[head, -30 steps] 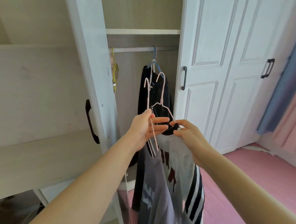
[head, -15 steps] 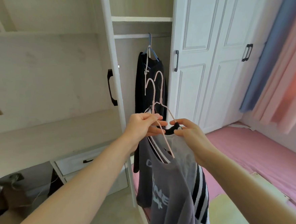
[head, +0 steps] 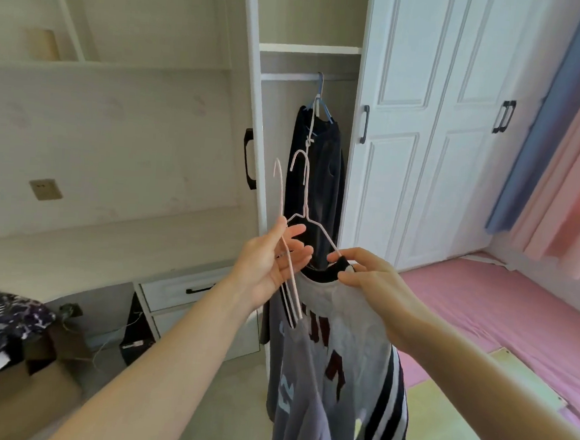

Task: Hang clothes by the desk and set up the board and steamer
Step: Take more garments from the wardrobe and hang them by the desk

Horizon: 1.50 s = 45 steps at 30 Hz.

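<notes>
Drawn back from the wardrobe point(head: 400, 90), the left hand point(head: 264, 266) loosely pinches the wire hangers point(head: 306, 193), apparently; just beside it, the right hand point(head: 377, 281) pinches the collar of the striped shirt point(head: 353, 327). Hooks could tangle, dropping the grey shirt point(head: 307, 393) below.

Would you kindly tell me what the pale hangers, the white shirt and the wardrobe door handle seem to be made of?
The hangers: thin bent wire, probably metal under a pale pink coating. The white shirt: soft matte fabric, likely knit, draping in folds, with a black collar. The door handle: dark and shiny, metal or plastic; the look leaves it open.
</notes>
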{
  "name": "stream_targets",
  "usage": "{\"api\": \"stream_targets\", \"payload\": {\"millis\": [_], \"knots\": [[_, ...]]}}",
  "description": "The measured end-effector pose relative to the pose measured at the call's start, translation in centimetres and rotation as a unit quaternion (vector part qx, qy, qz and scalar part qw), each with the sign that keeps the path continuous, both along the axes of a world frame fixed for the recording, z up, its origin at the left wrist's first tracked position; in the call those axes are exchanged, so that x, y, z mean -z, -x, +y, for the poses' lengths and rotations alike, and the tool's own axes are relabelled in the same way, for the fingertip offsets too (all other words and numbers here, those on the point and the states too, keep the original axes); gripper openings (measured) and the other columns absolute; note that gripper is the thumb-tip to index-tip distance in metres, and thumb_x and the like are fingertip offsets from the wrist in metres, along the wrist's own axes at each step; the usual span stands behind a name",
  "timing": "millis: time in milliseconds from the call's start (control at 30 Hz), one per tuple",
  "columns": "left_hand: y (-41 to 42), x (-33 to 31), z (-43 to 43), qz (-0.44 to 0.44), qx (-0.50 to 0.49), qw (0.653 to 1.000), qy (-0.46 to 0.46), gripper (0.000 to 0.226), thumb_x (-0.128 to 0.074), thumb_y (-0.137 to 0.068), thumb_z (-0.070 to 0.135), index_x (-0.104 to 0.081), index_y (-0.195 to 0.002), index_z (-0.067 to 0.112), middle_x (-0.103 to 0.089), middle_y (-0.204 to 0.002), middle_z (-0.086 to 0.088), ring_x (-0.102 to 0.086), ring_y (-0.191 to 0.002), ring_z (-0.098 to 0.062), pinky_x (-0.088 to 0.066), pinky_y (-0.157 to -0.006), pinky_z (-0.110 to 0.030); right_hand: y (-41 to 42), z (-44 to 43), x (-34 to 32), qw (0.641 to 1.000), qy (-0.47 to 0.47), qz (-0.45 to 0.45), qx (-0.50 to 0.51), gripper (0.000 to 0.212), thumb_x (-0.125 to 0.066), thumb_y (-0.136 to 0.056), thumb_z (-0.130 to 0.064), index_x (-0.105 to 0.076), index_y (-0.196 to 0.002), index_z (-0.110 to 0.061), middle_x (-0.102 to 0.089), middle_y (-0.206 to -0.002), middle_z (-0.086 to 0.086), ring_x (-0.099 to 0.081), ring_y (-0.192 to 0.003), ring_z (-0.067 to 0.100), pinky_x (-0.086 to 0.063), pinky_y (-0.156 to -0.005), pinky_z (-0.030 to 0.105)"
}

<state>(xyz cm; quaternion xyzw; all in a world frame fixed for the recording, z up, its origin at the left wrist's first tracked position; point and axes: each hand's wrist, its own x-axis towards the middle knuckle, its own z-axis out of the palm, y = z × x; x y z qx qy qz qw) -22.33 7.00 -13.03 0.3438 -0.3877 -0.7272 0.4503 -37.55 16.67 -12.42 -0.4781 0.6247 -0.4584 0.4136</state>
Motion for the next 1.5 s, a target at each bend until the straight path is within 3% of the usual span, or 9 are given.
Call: {"api": "stream_targets", "payload": {"millis": [167, 267, 333, 433, 633, 867, 1100, 1367, 1500], "knots": [[-1.4, 0.1, 1.7, 0.036, -0.058, 0.997, 0.031, 0.030, -0.054, -0.096, 0.030, -0.068, -0.111, 0.008, -0.074, -0.086, -0.004, -0.069, -0.074, -0.016, -0.056, -0.077, -0.032, 0.0, 1.4, -1.0, 0.998, 0.010, -0.013, -0.054, 0.027, -0.051, -0.094, -0.006, -0.065, -0.109, -0.024, -0.061, -0.090, -0.008, -0.055, -0.092, 0.008, -0.039, -0.072, 0.020], [-2.3, -0.2, 2.8, 0.018, -0.123, 0.991, 0.054, 0.029, -0.051, -0.098, 0.030, -0.066, -0.113, 0.010, -0.075, -0.095, -0.004, -0.069, -0.078, -0.016, -0.056, -0.074, -0.029, -0.3, 1.6, -1.2, 0.996, 0.009, -0.002, -0.085, 0.027, -0.052, -0.093, -0.008, -0.067, -0.104, -0.027, -0.061, -0.085, -0.007, -0.057, -0.096, 0.019, -0.046, -0.090, 0.034], [-3.0, -0.3, 3.7, -0.003, -0.177, 0.983, 0.058, 0.031, -0.046, -0.100, 0.034, -0.067, -0.111, 0.014, -0.074, -0.101, -0.002, -0.070, -0.083, -0.017, -0.056, -0.075, -0.028, -1.1, 1.7, -1.1, 0.994, 0.010, 0.003, -0.111, 0.027, -0.053, -0.092, -0.011, -0.067, -0.102, -0.032, -0.063, -0.097, -0.001, -0.057, -0.106, 0.024, -0.043, -0.101, 0.044], [-4.3, -0.1, 5.2, -0.033, -0.233, 0.969, 0.078, 0.026, -0.046, -0.100, 0.033, -0.067, -0.107, 0.019, -0.072, -0.107, 0.001, -0.072, -0.093, -0.019, -0.055, -0.078, -0.029, -2.6, 1.7, -1.0, 0.990, 0.022, -0.001, -0.141, 0.027, -0.053, -0.093, -0.011, -0.066, -0.104, -0.032, -0.065, -0.103, -0.001, -0.058, -0.109, 0.022, -0.044, -0.102, 0.046], [-7.4, -0.2, 7.6, -0.095, -0.321, 0.936, 0.108, 0.024, -0.048, -0.100, 0.029, -0.064, -0.114, 0.018, -0.073, -0.107, 0.003, -0.071, -0.095, -0.016, -0.055, -0.080, -0.028, -6.4, 1.9, -0.9, 0.975, 0.054, -0.017, -0.217, 0.030, -0.052, -0.092, -0.008, -0.064, -0.111, -0.027, -0.064, -0.112, -0.007, -0.056, -0.104, 0.008, -0.042, -0.081, 0.021], [-10.7, -0.8, 9.3, -0.132, -0.396, 0.902, 0.113, 0.027, -0.048, -0.101, 0.025, -0.067, -0.111, 0.008, -0.074, -0.105, -0.001, -0.071, -0.092, -0.014, -0.057, -0.081, -0.027, -10.9, 2.1, -1.0, 0.944, 0.098, -0.019, -0.313, 0.032, -0.051, -0.088, -0.003, -0.065, -0.107, -0.025, -0.066, -0.107, -0.008, -0.057, -0.102, 0.004, -0.039, -0.079, 0.016], [-16.8, -0.9, 9.9, -0.130, -0.478, 0.860, 0.123, 0.025, -0.046, -0.102, 0.021, -0.068, -0.100, 0.009, -0.074, -0.102, -0.004, -0.071, -0.093, -0.020, -0.057, -0.083, -0.031, -16.8, 1.2, -0.6, 0.922, 0.095, -0.016, -0.376, 0.032, -0.052, -0.088, -0.007, -0.065, -0.102, -0.033, -0.067, -0.106, -0.011, -0.061, -0.098, 0.007, -0.045, -0.087, 0.024], [-25.7, -0.2, 9.4, -0.106, -0.540, 0.829, 0.096, 0.024, -0.043, -0.103, 0.020, -0.065, -0.100, 0.012, -0.073, -0.096, -0.005, -0.072, -0.077, -0.011, -0.057, -0.067, -0.021, -25.9, -0.1, 0.9, 0.889, 0.088, 0.003, -0.449, 0.031, -0.048, -0.094, -0.010, -0.059, -0.114, -0.031, -0.065, -0.112, -0.009, -0.059, -0.102, 0.009, -0.044, -0.090, 0.027], [-30.3, 1.0, 9.2, -0.182, -0.590, 0.778, 0.120, 0.028, -0.041, -0.103, 0.022, -0.066, -0.093, 0.017, -0.072, -0.089, -0.002, -0.069, -0.073, -0.009, -0.054, -0.063, -0.017, -30.9, -2.5, 0.2, 0.846, 0.063, 0.082, -0.523, 0.034, -0.050, -0.090, 0.001, -0.062, -0.117, -0.018, -0.065, -0.110, -0.001, -0.058, -0.090, 0.005, -0.042, -0.078, 0.009]]}}
